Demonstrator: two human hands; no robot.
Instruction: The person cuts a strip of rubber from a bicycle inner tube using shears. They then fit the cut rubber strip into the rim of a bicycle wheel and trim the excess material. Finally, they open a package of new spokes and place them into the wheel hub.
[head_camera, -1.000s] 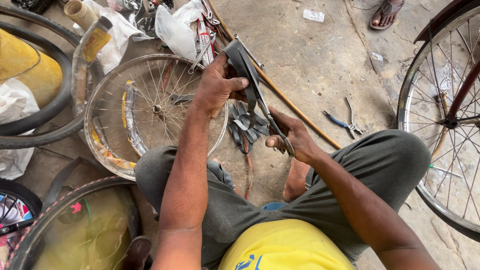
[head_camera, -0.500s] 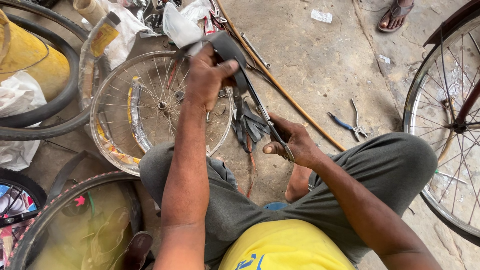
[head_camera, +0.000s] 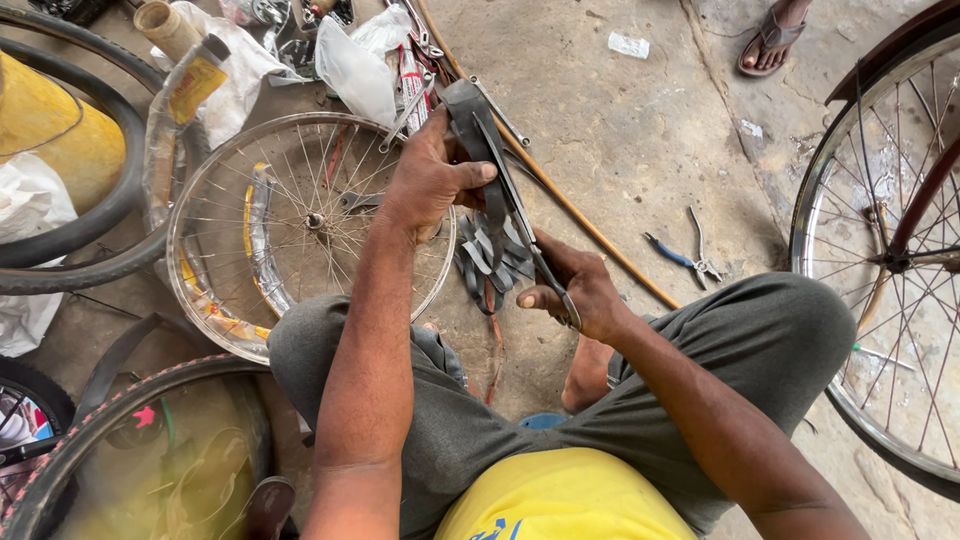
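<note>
Gripped tight in the left hand (head_camera: 432, 180), a strip of dark grey rubber inner tube (head_camera: 470, 120) is held up over the concrete floor (head_camera: 620, 130), near a bare spoked bicycle rim (head_camera: 300, 215). Right hand (head_camera: 575, 285) is closed on long steel scissors (head_camera: 520, 215), blades along the strip. Cutting cleanly probably needs the rubber kept taut and the thumb clear of the blades. Cut grey strips (head_camera: 490, 255) lie on the floor below.

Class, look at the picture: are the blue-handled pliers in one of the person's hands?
No: the blue-handled pliers lie on the concrete floor, apart from the right hand holding scissors.
</note>
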